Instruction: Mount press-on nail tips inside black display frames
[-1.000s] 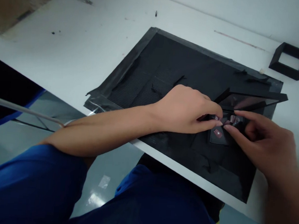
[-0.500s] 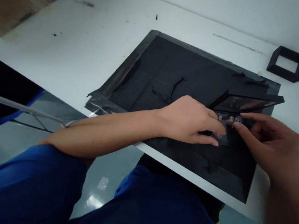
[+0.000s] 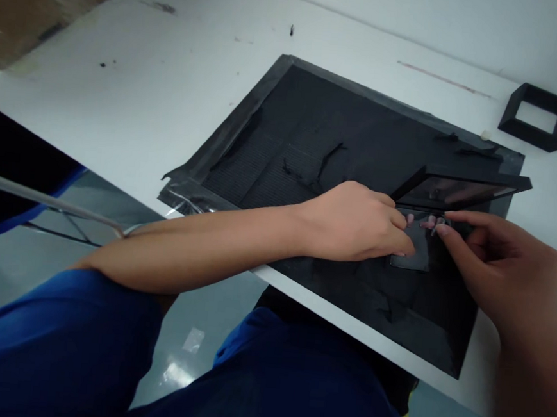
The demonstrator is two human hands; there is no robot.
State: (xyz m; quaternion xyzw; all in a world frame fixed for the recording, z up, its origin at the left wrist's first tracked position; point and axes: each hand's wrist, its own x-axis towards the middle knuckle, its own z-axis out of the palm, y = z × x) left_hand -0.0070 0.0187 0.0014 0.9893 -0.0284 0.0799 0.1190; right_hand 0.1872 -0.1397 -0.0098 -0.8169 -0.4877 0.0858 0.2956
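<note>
A small black case with its lid (image 3: 460, 189) raised lies on the black mat; the lid's inner face is glossy like a mirror. In its base (image 3: 412, 263) sit several small pinkish, see-through pieces (image 3: 428, 222). My left hand (image 3: 359, 221) reaches over the base's left side, fingers curled and thumb drawn in against them; whatever they hold is hidden. From the right, my right hand (image 3: 505, 265) pinches a small pinkish clear piece (image 3: 437, 226) at the base's upper right between thumb and index finger. Its other fingers are folded in.
Under the case, the black mat (image 3: 362, 125) is taped to a white table (image 3: 182, 85) and has torn, wrinkled patches. An open black rectangular frame (image 3: 512, 111) stands at the back right, with another dark object at the right edge. A brown cardboard box (image 3: 44, 4) occupies the far left.
My left thumb and fingers have closed together and pulled slightly left, uncovering more of the case base. My right hand keeps its pinch in nearly the same place.
</note>
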